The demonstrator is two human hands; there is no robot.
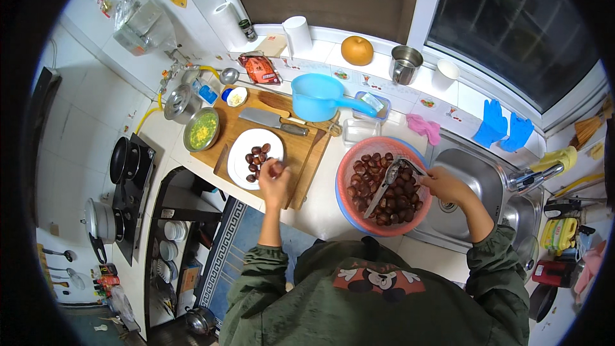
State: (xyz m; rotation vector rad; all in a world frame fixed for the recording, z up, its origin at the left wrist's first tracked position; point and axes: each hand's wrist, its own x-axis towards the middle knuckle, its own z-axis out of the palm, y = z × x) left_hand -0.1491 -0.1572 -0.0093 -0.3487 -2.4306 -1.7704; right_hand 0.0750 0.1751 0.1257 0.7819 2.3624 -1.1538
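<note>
My left hand (274,184) is at the right edge of a white plate (241,140), its fingers closed around what looks like a brown chestnut. Several glossy chestnuts (257,158) lie on that plate, which rests on a wooden cutting board (291,160). To the right, a pink-red basket (346,214) full of chestnuts (405,204) sits inside a blue basin (340,200). My right hand (446,186) grips a silvery hinged tool (384,187) with two long arms, like a nutcracker or scissors. Its arms are spread over the chestnuts; its exact kind is unclear.
On the board lie a cleaver (261,117) and wooden-handled utensils. A metal bowl of green and yellow food (202,129) stands left, a blue dipper (314,97) behind. The sink (471,176) borders the basin; a pink cloth (423,129) and blue gloves (492,123) lie behind.
</note>
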